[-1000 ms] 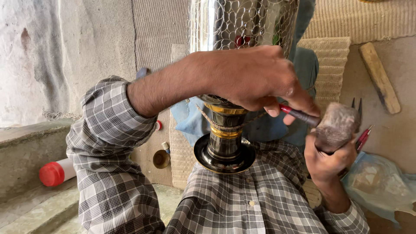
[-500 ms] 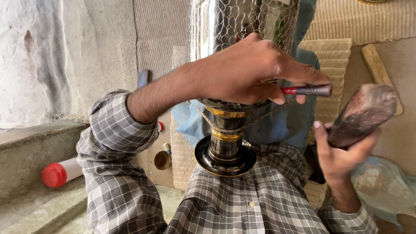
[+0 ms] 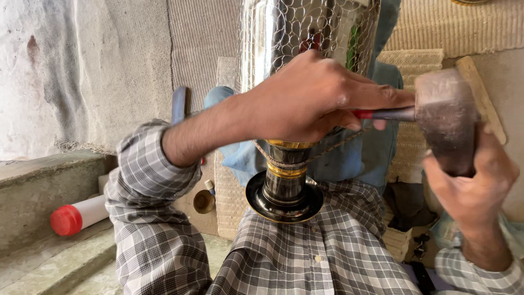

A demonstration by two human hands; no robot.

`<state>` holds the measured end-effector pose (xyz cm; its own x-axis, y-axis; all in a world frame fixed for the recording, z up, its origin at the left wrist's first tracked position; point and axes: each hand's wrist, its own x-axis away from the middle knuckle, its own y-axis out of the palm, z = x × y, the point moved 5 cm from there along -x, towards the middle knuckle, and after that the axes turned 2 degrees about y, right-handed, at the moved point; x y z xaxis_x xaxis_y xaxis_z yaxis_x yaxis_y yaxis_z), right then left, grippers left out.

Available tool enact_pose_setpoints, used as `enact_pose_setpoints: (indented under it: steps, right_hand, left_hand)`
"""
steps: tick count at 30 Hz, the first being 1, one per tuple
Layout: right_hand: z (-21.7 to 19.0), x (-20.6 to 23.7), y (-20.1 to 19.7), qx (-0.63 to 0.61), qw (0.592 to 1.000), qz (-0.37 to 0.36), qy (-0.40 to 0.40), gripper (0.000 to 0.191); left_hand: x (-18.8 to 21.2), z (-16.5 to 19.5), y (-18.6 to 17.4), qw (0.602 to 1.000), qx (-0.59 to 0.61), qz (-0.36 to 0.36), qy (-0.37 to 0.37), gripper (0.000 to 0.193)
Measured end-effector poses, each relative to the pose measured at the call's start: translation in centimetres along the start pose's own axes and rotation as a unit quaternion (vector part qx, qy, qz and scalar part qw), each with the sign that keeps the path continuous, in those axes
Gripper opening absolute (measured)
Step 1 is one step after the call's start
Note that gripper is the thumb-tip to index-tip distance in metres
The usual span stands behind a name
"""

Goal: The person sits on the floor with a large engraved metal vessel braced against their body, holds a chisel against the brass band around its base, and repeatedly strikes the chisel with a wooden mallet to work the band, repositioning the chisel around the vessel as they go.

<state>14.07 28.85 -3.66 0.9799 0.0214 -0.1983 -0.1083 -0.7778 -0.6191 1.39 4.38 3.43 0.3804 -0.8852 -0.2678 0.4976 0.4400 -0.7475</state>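
Since half a second ago our right hand [image 3: 475,191] has swung the hammer [image 3: 445,117] over from the right, so its blunt, dark, worn head now meets the end of the steel punch [image 3: 390,114]; before, the two were apart. Our left hand [image 3: 316,98] has stayed put, fingers clamped together around the punch's red grip, pressing it sideways against the vase [image 3: 289,136]. Our right fingers are wrapped tight round the hammer just below its head.

The vase lies across our lap, over the checked shirt [image 3: 327,257]. Its body is polished silver metal under a fine wire mesh [image 3: 305,27], its neck is banded in gold and bound with rough twine, and its round black foot is glossy. A white bottle with a red cap [image 3: 76,216] lies on the stone step [image 3: 49,180] at left.
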Motion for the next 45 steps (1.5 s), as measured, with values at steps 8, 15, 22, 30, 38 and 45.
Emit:
enact_pose_setpoints:
  steps: [8,15,22,30,38,45]
  right_hand:
    - [10.9,1.8,-2.0,-0.001,0.975,-0.15,0.166,0.014]
    - [3.6,-6.9,-0.1,0.056,0.974,-0.218,-0.016,0.019]
    - [-4.6,-13.6,3.0,0.052,0.961,-0.256,-0.092,0.03]
    - [-4.6,-14.1,2.5,0.095,0.955,-0.246,-0.139,0.044]
    - [-2.0,-5.9,-1.5,0.576,0.74,-0.024,-0.346,0.059]
    - [2.4,1.9,0.2,-0.109,0.992,0.024,0.05,0.061]
  left_hand:
    - [4.6,2.0,0.4,0.972,-0.06,0.193,-0.118,0.061]
    - [5.6,2.6,0.7,0.939,-0.055,0.281,-0.192,0.057]
    - [6.0,3.8,0.2,0.917,0.006,0.337,-0.214,0.048]
    - [7.0,3.4,0.9,0.91,0.023,0.362,-0.201,0.037]
    - [5.3,0.3,0.1,0.938,0.093,0.264,-0.205,0.045]
    - [0.9,-0.6,1.0,0.999,-0.022,0.022,-0.039,0.063]
